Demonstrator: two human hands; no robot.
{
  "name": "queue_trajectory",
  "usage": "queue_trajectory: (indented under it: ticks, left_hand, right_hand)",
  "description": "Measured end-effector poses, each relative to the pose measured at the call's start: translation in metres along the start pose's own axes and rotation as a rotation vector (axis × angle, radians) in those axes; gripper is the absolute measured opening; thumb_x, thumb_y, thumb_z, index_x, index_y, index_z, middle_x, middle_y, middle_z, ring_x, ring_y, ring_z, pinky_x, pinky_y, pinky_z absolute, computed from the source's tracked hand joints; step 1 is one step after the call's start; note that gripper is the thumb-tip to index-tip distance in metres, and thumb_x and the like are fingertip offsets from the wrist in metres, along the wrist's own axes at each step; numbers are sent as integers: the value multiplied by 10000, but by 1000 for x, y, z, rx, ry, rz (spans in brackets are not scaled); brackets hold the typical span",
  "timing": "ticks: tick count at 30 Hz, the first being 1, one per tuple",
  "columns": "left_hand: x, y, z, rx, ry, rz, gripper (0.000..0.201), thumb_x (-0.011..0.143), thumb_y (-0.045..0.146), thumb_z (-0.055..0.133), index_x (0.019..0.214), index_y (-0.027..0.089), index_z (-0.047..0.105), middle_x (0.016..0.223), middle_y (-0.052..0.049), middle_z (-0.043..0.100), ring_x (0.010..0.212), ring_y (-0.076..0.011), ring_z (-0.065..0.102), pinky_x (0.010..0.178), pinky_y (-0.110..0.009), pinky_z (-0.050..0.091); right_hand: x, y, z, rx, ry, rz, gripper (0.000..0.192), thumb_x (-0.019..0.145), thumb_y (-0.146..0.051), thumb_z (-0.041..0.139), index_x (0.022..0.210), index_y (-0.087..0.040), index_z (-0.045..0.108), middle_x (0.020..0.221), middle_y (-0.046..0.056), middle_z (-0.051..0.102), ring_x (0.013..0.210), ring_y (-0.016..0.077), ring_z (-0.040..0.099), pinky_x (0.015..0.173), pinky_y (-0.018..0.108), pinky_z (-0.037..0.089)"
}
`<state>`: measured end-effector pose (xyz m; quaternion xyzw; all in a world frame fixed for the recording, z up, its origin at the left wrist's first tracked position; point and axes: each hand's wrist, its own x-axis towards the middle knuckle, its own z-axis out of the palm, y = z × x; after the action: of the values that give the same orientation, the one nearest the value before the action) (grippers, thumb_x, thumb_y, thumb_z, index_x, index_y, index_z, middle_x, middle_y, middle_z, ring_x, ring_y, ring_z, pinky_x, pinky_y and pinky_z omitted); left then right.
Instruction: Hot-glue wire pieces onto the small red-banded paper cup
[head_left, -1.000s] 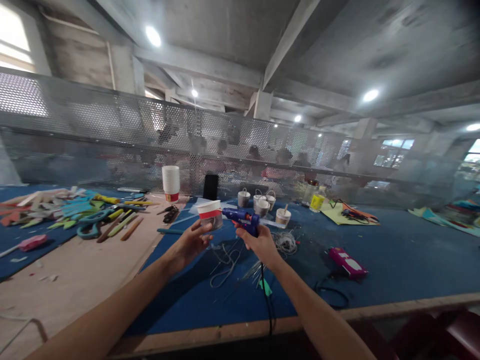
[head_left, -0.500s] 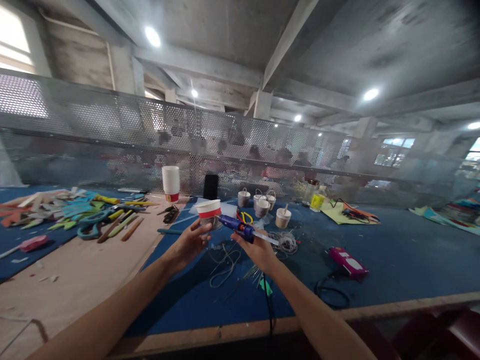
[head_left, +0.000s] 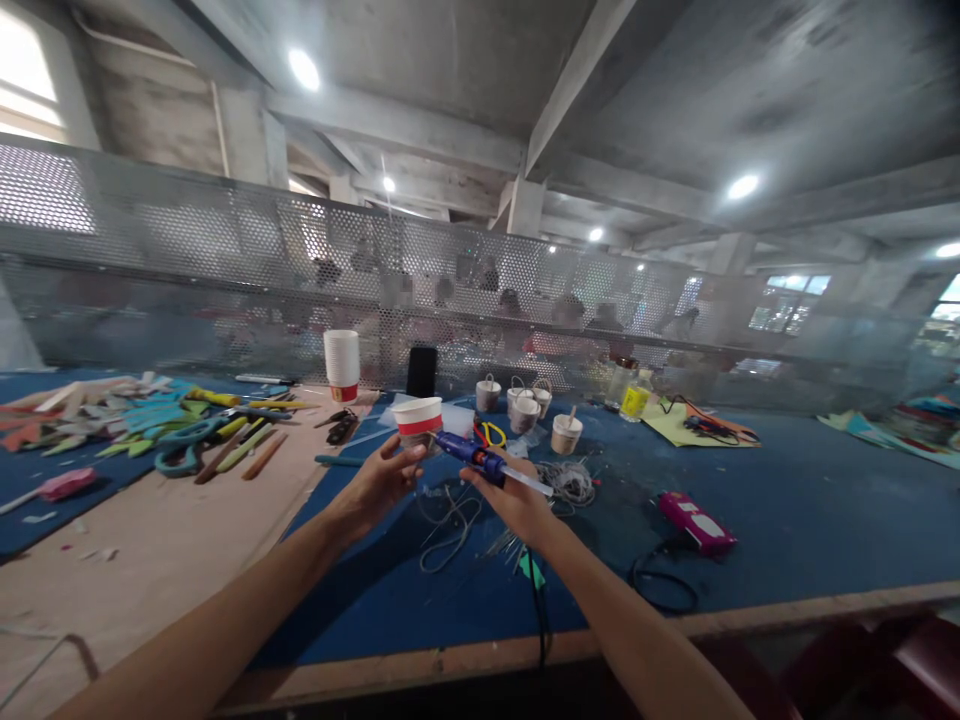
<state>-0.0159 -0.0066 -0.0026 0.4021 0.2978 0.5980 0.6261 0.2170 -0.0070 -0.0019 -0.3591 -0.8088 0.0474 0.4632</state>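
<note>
Two hands meet above the middle of the blue-covered worktop (head_left: 787,500). Left hand (head_left: 375,485) grasps a paper cup (head_left: 417,418) with a red band, held upright; its inside cannot be seen. Right hand (head_left: 514,500) is clenched round a blue glue gun (head_left: 472,456), its nozzle touching the cup's side. Toward the far edge stand four small cups (head_left: 525,408) with wire handles, and a stack of cups (head_left: 342,362) further left.

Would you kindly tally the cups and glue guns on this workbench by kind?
Held paper cup in the left hand: 1
Stack of paper cups: 1
Small handled cups: 4
Glue guns, blue in the right hand, pink lying: 2
Total: 8
</note>
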Motion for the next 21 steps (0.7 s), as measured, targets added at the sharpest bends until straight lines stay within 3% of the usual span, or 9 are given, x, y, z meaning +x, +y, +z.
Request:
queue_trajectory:
  ticks: [8,21]
  left_hand:
    - [-3,1,4,9,3,5,441,737,145,857,1147,180,701,1032,-52,741,611,-60,616,564,-156,502]
    - [-3,2,5,-14,-7,11,412,739,135,852,1128,167,719,961,-36,731,600,-58,607,553,-155,497]
  right_hand:
    - [0,-4,-5,31,-62,16,279,962,-474,609,933,-203,668,783,16,700,665,165,641,605,249,458]
    - [1,-9,-8,-2,-47,-4,255,969,-453,609,912,-208,649,769,5,696,686,169,669,619,244,447]
